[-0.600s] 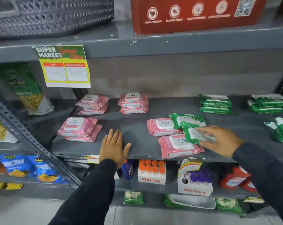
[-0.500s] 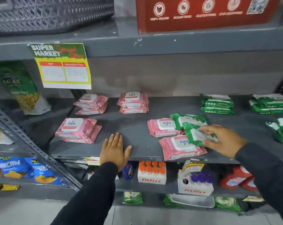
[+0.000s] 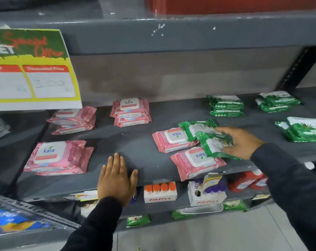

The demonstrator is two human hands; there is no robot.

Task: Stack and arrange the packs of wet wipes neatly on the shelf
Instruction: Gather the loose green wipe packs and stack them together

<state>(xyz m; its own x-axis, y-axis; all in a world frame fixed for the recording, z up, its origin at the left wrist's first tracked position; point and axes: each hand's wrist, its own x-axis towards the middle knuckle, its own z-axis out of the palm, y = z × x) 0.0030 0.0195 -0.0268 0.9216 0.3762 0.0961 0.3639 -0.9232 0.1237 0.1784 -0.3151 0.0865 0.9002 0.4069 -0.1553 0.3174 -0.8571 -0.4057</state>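
Bare shelf [image 3: 128, 142] strip open mid-row; pink packs [image 3: 57, 157] block left; mixed pink-green pile [image 3: 195, 151] blocks right.

Special-offer price sign [image 3: 32, 69], Fitfizz bottle boxes [image 3: 160, 192] below, blue snack bags [image 3: 12, 220]

left hand [image 3: 117, 180] flat, fingers together, right hand [image 3: 242, 144] reaching, fingers curled

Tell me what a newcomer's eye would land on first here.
First, the jumble mid-shelf: two green packs lying askew over two pink packs, with the right hand on the nearer green one. The left hand lies flat on the grey shelf near its front edge. A big yellow and green offer sign hangs at upper left.
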